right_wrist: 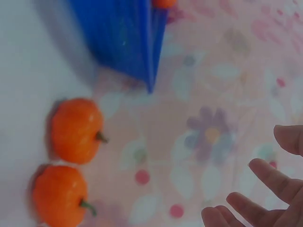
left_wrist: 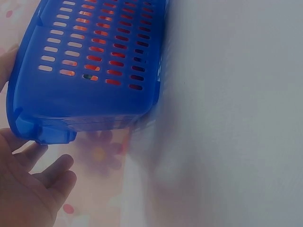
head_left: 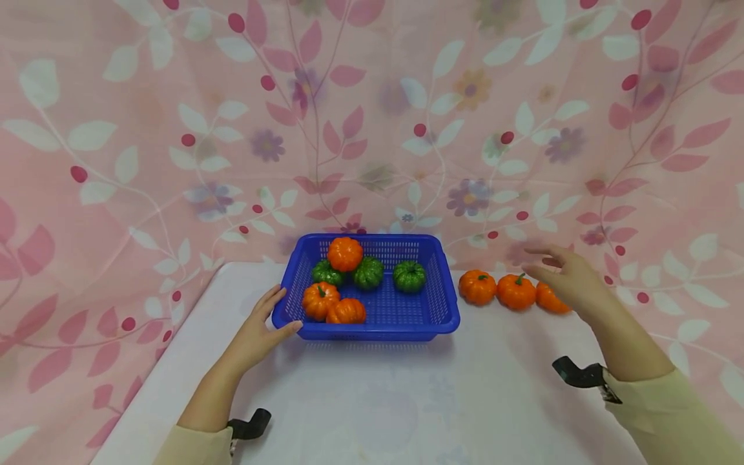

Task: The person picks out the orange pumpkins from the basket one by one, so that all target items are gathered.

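Observation:
A blue plastic basket with slotted walls stands on the table, holding three orange pumpkins and three green pumpkins. At its left front corner is my left hand, thumb and fingers spread around the rim; the left wrist view shows these fingers loosely extended by the basket's corner. My right hand hovers above the right end of a row of three more orange pumpkins, fingers spread and holding nothing. The rightmost pumpkin is partly hidden behind that hand.
A white-covered table runs up to a pink floral curtain right behind the basket. The row of pumpkins lies to the right of the basket, close to the table's back edge. A black strap device sits at the right wrist.

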The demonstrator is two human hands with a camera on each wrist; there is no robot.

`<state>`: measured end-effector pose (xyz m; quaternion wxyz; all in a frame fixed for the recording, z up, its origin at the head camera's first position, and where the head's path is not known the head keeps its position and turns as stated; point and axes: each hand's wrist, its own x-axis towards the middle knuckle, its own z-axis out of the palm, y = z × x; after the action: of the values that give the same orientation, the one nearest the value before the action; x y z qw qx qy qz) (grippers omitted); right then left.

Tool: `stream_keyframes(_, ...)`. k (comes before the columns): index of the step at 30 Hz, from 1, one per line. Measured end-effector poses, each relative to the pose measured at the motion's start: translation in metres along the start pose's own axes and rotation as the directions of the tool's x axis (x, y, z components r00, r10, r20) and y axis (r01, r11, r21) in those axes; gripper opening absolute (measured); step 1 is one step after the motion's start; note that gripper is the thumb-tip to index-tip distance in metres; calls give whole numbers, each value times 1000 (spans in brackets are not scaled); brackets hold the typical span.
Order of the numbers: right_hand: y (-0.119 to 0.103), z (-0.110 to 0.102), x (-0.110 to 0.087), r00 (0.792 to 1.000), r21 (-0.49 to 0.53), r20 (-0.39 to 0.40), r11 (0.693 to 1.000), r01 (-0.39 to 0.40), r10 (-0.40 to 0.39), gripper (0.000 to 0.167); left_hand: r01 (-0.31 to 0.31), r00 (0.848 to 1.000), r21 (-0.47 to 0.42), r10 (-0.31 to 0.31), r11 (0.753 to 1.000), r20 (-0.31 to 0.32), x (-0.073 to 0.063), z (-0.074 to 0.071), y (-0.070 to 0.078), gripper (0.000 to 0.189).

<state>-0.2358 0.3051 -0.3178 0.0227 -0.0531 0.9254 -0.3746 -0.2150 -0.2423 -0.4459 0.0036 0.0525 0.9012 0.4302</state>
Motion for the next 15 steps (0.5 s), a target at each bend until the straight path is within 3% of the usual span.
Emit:
stream_keyframes(4,-27,8,1,998,21,30,998,51,-52,62,-4,1000,5,4,1000,-3,1,0,-1,89)
stream_keyframes(11,-73,21,11,994,18,87,997,72,-73,63,-9,1000,9,9,1000,-3,0,1,-1,88)
stream_keyframes(15,-94,33,22,984,30,122,992,126,-129,53,-4,1000,13,4,1000,-6,0,1,-1,88)
